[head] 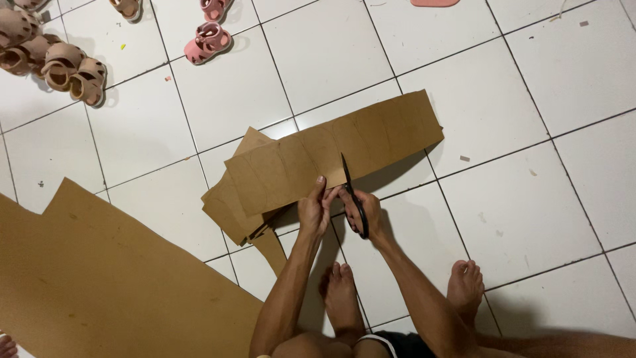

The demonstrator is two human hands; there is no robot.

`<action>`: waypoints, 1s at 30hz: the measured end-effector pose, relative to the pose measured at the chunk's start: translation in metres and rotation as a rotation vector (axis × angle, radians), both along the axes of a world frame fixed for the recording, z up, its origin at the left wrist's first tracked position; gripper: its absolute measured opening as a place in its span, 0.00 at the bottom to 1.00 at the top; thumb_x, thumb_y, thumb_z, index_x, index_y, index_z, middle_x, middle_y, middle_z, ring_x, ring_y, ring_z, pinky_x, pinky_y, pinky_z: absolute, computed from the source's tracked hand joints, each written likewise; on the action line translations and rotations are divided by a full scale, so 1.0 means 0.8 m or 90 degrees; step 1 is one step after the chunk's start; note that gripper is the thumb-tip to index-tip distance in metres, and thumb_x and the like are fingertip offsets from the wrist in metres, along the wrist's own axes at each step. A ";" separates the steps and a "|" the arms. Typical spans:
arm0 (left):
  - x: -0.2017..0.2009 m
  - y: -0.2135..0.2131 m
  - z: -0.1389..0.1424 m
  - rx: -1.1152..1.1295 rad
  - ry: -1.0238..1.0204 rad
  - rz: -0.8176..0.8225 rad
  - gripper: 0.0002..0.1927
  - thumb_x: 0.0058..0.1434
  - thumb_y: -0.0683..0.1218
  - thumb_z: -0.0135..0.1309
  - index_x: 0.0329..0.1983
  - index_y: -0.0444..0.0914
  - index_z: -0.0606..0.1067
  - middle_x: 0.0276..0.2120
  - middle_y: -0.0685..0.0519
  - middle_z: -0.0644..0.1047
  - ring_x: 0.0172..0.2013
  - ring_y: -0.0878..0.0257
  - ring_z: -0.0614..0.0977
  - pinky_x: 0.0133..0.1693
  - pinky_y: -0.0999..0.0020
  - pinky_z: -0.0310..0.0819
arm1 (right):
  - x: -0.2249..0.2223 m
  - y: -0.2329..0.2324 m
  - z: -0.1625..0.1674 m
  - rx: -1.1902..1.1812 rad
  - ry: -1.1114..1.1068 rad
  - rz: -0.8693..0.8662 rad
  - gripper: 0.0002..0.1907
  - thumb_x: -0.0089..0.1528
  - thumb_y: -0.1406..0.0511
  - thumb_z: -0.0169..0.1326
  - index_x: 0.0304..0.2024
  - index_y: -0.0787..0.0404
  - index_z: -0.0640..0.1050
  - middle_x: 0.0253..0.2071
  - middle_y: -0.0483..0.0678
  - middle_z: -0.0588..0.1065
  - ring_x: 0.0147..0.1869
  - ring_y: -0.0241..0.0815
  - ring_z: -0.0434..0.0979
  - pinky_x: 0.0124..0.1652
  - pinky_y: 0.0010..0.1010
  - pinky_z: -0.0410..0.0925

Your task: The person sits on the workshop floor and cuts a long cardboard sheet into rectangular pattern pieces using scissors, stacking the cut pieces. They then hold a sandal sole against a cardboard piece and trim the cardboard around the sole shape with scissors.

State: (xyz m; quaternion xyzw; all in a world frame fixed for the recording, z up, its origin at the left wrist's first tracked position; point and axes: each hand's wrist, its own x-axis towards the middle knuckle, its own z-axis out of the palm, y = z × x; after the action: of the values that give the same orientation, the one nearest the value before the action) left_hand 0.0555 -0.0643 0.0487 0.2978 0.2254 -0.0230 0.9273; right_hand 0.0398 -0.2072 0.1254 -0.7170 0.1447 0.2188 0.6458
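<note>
A long brown cardboard strip (344,149) with faint pencilled outlines is held up over the white tiled floor. My left hand (315,211) pinches its near edge. My right hand (366,212) grips black scissors (352,195), whose blades point away from me and cut into the strip's near edge just right of my left thumb. More cut cardboard pieces (228,209) lie stacked under the strip's left end.
A large brown cardboard sheet (99,278) covers the floor at lower left. Several small tan sandals (63,66) and a pair of pink sandals (209,36) sit at the far left. My bare feet (341,292) rest on the tiles below my hands.
</note>
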 end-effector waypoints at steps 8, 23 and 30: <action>-0.003 0.004 -0.005 0.001 -0.001 -0.014 0.17 0.69 0.41 0.54 0.55 0.22 0.70 0.47 0.39 0.78 0.47 0.49 0.84 0.53 0.53 0.82 | -0.004 -0.003 0.002 -0.059 0.022 0.019 0.32 0.66 0.43 0.51 0.25 0.64 0.73 0.13 0.39 0.63 0.14 0.31 0.64 0.15 0.28 0.57; -0.019 0.009 0.021 0.038 0.027 -0.039 0.12 0.68 0.40 0.54 0.51 0.27 0.74 0.42 0.45 0.79 0.41 0.54 0.84 0.48 0.57 0.84 | 0.011 0.001 0.028 0.024 0.026 0.020 0.24 0.67 0.49 0.47 0.53 0.60 0.73 0.25 0.42 0.71 0.25 0.30 0.71 0.24 0.25 0.67; -0.025 0.006 0.005 0.003 -0.030 -0.019 0.07 0.72 0.39 0.57 0.48 0.28 0.75 0.37 0.50 0.77 0.35 0.61 0.80 0.50 0.53 0.86 | 0.009 0.002 0.022 0.024 -0.036 0.008 0.23 0.67 0.48 0.49 0.40 0.62 0.75 0.23 0.41 0.70 0.22 0.30 0.69 0.22 0.24 0.65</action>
State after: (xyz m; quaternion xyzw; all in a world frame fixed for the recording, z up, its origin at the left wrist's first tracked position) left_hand 0.0353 -0.0592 0.0531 0.3037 0.1992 -0.0290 0.9313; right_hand 0.0473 -0.2057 0.1429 -0.7117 0.1179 0.2055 0.6614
